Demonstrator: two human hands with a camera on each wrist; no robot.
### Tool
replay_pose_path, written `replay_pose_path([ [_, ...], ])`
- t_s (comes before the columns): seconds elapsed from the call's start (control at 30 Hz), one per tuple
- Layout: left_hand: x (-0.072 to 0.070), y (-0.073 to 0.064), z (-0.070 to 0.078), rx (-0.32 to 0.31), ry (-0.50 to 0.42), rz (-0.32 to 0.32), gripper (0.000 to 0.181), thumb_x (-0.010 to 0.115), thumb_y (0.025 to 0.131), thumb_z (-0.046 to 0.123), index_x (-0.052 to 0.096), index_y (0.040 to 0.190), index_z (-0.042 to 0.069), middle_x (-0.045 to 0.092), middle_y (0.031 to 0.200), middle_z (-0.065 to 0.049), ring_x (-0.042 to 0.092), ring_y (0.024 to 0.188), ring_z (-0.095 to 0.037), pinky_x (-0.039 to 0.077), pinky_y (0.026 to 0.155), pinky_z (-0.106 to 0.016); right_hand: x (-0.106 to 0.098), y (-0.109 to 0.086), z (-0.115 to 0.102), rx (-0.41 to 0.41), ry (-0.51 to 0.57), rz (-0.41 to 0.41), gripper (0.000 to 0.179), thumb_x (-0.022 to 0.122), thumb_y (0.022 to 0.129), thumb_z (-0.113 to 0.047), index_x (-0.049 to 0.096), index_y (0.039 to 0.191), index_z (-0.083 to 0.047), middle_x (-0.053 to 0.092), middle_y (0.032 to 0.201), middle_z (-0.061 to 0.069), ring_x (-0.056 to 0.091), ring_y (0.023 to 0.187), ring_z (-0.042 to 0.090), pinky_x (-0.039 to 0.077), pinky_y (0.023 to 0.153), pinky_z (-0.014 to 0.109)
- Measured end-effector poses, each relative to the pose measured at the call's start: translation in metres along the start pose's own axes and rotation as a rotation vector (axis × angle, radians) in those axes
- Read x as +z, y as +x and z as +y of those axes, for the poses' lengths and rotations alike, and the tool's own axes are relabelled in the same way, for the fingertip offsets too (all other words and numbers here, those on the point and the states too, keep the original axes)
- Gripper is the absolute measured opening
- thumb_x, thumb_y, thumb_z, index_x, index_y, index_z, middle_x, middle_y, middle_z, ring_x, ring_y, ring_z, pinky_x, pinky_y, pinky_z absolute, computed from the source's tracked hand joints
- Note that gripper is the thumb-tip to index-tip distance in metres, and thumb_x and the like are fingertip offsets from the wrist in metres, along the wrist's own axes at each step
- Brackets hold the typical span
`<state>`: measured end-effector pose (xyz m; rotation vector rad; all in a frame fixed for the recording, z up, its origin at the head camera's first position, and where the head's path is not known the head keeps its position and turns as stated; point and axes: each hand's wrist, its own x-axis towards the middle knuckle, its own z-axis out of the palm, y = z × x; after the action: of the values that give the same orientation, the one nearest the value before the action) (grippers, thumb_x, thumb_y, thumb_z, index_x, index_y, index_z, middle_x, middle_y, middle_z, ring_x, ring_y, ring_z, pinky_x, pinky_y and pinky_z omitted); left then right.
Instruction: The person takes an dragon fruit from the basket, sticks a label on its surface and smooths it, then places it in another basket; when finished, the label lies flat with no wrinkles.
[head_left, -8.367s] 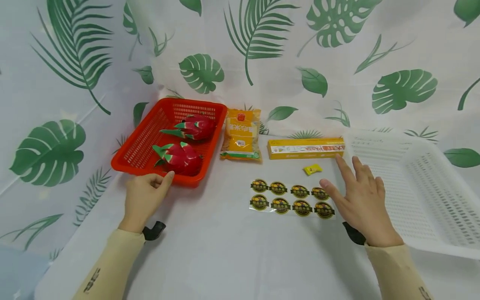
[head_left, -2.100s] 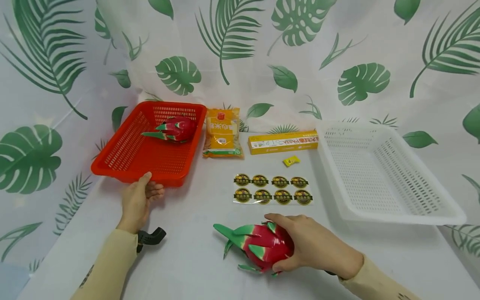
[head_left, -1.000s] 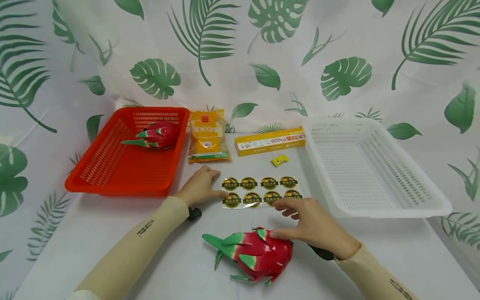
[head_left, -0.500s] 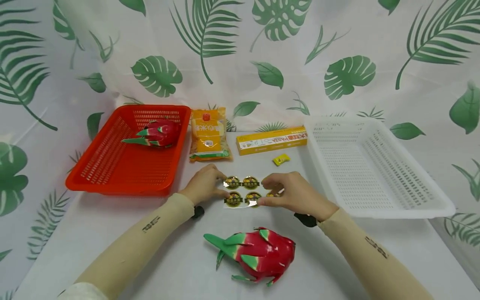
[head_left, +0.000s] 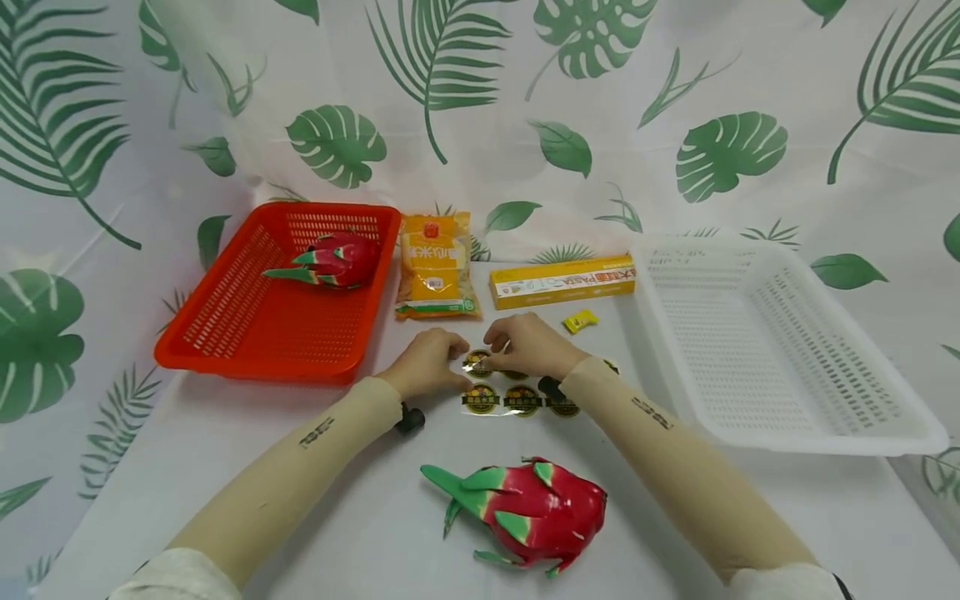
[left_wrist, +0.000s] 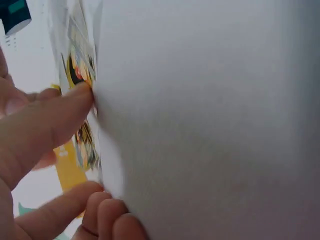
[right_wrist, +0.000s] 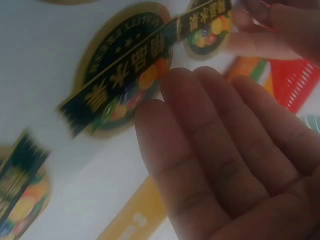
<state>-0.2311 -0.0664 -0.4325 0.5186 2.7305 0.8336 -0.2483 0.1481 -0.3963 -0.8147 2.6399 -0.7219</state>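
at the middle of the white table [head_left: 360,517], both hands meet over the sticker sheet [head_left: 517,402], which lies flat between the orange snack bag [head_left: 437,265] and the near dragon fruit [head_left: 536,512]. the left hand [head_left: 427,362] presses the sheet's left end with its fingertips [left_wrist: 75,100], while the right hand [head_left: 525,343] curls its fingers at the upper-left sticker [right_wrist: 125,85], apparently pinching its edge, though the blur leaves that unsure. further left, a second dragon fruit [head_left: 337,258] lies in the red basket [head_left: 225,333].
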Motion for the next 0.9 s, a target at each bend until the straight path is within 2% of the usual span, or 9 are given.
replay_pose_path([
  [0.1,-0.003,-0.002,0.005,0.024,0.087,-0.006,0.058,0.09,0.082,0.032,0.072,0.129,0.005,0.069,0.111,-0.01,0.06,0.102,-0.022,0.053,0.094,-0.038,0.004,0.008,-0.002,0.001,-0.026,-0.015,0.034,0.079,0.092,-0.023,0.072,0.117,-0.001,0.078,0.106,0.013,0.074,0.096,0.024,0.06,0.088,0.039],
  [0.2,-0.006,-0.003,0.006,0.051,0.161,-0.001,0.053,0.088,0.084,0.035,0.074,0.128,0.008,0.068,0.108,-0.011,0.06,0.098,-0.022,0.053,0.089,-0.038,0.007,0.015,-0.003,0.011,-0.054,-0.01,0.032,0.08,0.09,-0.02,0.073,0.116,-0.001,0.078,0.103,0.013,0.072,0.096,0.025,0.059,0.089,0.041],
  [0.33,-0.009,-0.001,0.002,0.054,0.186,0.009,0.045,0.087,0.085,0.032,0.077,0.124,0.012,0.072,0.111,-0.008,0.062,0.101,-0.021,0.055,0.091,-0.038,0.009,0.02,-0.004,0.043,-0.069,-0.023,0.035,0.08,0.089,-0.019,0.073,0.118,-0.001,0.077,0.104,0.013,0.07,0.095,0.024,0.058,0.09,0.04],
  [0.5,-0.007,0.0,0.0,0.061,0.179,0.018,0.036,0.085,0.088,0.028,0.08,0.118,0.011,0.076,0.11,-0.006,0.065,0.103,-0.022,0.055,0.094,-0.039,0.011,0.022,-0.002,0.069,-0.063,-0.039,0.037,0.08,0.089,-0.018,0.072,0.121,-0.001,0.076,0.106,0.013,0.07,0.096,0.023,0.058,0.09,0.04],
  [0.6,-0.005,0.0,0.002,0.065,0.145,0.034,0.029,0.085,0.088,0.025,0.082,0.113,0.01,0.078,0.108,-0.005,0.068,0.105,-0.022,0.056,0.097,-0.039,0.011,0.021,-0.002,0.073,-0.059,-0.034,0.037,0.08,0.088,-0.017,0.072,0.121,-0.002,0.076,0.106,0.013,0.07,0.097,0.024,0.058,0.091,0.04],
  [0.7,-0.004,0.0,0.002,0.041,0.056,0.043,0.02,0.085,0.088,0.02,0.083,0.106,0.011,0.081,0.102,-0.002,0.07,0.103,-0.019,0.057,0.096,-0.037,0.01,0.02,-0.003,0.068,-0.062,-0.03,0.037,0.081,0.088,-0.017,0.073,0.12,-0.002,0.076,0.106,0.013,0.069,0.098,0.024,0.057,0.092,0.041],
  [0.8,-0.004,0.002,0.001,-0.003,-0.045,0.038,0.011,0.084,0.088,0.016,0.084,0.098,0.011,0.081,0.094,0.0,0.069,0.094,-0.014,0.057,0.088,-0.031,0.01,0.019,-0.003,0.043,-0.068,-0.019,0.034,0.08,0.088,-0.015,0.073,0.119,-0.003,0.076,0.107,0.013,0.069,0.1,0.025,0.057,0.093,0.042],
  [0.9,-0.005,0.004,0.002,-0.06,-0.174,0.002,0.007,0.082,0.089,0.014,0.082,0.094,0.009,0.079,0.089,-0.002,0.067,0.082,-0.01,0.056,0.077,-0.024,0.011,0.018,-0.001,0.001,-0.078,0.029,0.024,0.079,0.089,-0.012,0.076,0.111,-0.005,0.078,0.104,0.012,0.07,0.097,0.025,0.058,0.09,0.041],
])
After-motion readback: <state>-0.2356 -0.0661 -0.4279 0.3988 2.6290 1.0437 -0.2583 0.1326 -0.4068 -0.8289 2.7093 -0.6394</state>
